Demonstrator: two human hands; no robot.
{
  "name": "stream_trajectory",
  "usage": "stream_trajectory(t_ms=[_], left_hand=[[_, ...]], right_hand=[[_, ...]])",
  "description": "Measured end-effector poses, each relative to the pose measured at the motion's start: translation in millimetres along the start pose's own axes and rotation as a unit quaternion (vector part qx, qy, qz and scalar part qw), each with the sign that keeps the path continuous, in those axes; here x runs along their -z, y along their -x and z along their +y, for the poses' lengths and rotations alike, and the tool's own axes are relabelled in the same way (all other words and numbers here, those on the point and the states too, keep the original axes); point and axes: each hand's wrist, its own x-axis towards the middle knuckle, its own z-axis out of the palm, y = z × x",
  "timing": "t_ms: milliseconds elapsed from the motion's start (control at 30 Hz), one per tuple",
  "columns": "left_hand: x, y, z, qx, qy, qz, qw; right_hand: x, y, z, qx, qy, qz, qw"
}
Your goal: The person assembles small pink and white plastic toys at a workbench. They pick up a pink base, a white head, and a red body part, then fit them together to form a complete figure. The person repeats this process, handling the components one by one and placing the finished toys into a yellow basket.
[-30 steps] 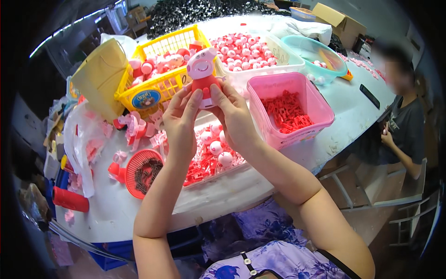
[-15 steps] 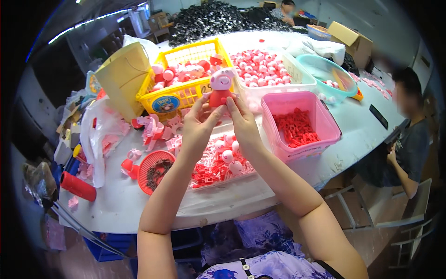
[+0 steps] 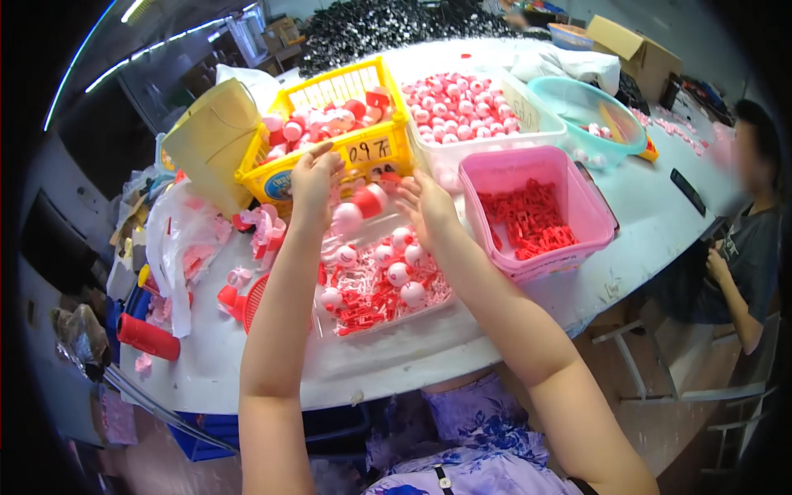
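A small pink toy figure with a round pale head and a red body hangs between the two hands, just in front of the yellow basket. Its long axis tilts, head toward the lower left, red end toward the upper right. The left hand and right hand flank it with fingers spread; whether either touches it is unclear.

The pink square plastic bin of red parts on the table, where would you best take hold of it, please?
Probably by the rim of the pink square plastic bin, with fingers hooked over its two opposite side edges from above. Its walls are smooth and taper downward without handles, the top is open, and the near side is free.
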Motion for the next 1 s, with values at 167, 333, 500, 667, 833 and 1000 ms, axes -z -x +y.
stream_trajectory(t_ms=[167,333,500,667,833,1000], left_hand=[[15,-12,-7,0.017,-0.284,-0.111,0.952],[31,13,15,0.060,-0.463,-0.321,0.824],[48,26,23,-0.067,-0.596,-0.331,0.729],[52,25,37,-0.076,-0.569,-0.346,0.742],[45,7,79,-0.220,-0.495,-0.273,0.795],[38,-26,106,-0.494,-0.595,-0.035,0.634]], right_hand=[[0,2,7,-0.028,-0.042,0.015,0.999],[-1,9,5,-0.015,0.005,0.015,1.000],[-4,16,6,-0.016,0.042,-0.006,0.999],[-3,15,11,-0.005,0.068,-0.026,0.997],[-4,16,9,-0.019,0.094,-0.033,0.995],[-13,24,10,-0.014,0.097,-0.073,0.992]])
